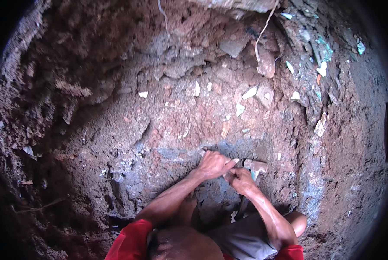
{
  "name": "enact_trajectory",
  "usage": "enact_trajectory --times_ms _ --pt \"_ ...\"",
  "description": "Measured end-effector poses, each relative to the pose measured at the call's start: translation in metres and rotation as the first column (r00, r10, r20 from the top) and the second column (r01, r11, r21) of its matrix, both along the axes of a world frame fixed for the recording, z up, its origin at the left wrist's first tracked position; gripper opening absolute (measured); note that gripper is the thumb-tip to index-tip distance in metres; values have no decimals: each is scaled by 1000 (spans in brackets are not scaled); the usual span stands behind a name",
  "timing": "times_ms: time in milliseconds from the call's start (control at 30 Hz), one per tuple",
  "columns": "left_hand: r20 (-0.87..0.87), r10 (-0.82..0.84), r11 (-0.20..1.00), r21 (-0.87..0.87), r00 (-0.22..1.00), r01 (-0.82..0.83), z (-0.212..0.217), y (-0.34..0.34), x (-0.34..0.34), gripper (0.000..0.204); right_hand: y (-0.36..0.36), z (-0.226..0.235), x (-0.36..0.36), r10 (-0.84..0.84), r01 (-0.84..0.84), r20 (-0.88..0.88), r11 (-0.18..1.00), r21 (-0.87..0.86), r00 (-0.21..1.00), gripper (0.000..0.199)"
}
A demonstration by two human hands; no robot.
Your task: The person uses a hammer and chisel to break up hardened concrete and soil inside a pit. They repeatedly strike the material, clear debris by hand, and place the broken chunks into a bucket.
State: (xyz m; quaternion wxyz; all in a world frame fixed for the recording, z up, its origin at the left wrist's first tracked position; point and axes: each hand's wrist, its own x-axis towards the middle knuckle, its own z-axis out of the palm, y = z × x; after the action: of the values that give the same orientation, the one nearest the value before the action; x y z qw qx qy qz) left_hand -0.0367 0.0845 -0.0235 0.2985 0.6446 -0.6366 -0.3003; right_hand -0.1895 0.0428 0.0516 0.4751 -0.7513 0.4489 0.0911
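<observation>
Hammer (255, 165), one, with blunt head: lay just right of the right hand (240, 178), its handle mostly hidden. Left hand (212, 165), close beside the right: both had fingers curled; whether they gripped anything could not be told. Beyond: reddish-brown earth (181, 119), strewn with pale chips (250, 93). Farthest: thin root or cord (262, 34), reaching down to a reddish stone (266, 67).

hands (213, 165) (241, 180): anything held too small to tell | red sleeves (131, 239): cut off below
</observation>
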Motion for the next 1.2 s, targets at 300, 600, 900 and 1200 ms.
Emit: enact_trajectory --times_ms 300,600,900,1200 --pt "-107 17 990 138 994 -2 4 8 6 54 4 30 22 26 -9 -161 994 104 987 26" --pt "-52 -9 968 248 999 21 5 7 25 47 -12 -15 35 62 11 -206 941 337 977 31" --pt "-74 -10 994 104 997 18 29 13 29 50 13 1 30 72 -74 -49 996 -45 996 21" --pt "84 24 997 64 996 -30 -8 3 13 51 -12 -55 20 71 -79 69 990 114 995 26"
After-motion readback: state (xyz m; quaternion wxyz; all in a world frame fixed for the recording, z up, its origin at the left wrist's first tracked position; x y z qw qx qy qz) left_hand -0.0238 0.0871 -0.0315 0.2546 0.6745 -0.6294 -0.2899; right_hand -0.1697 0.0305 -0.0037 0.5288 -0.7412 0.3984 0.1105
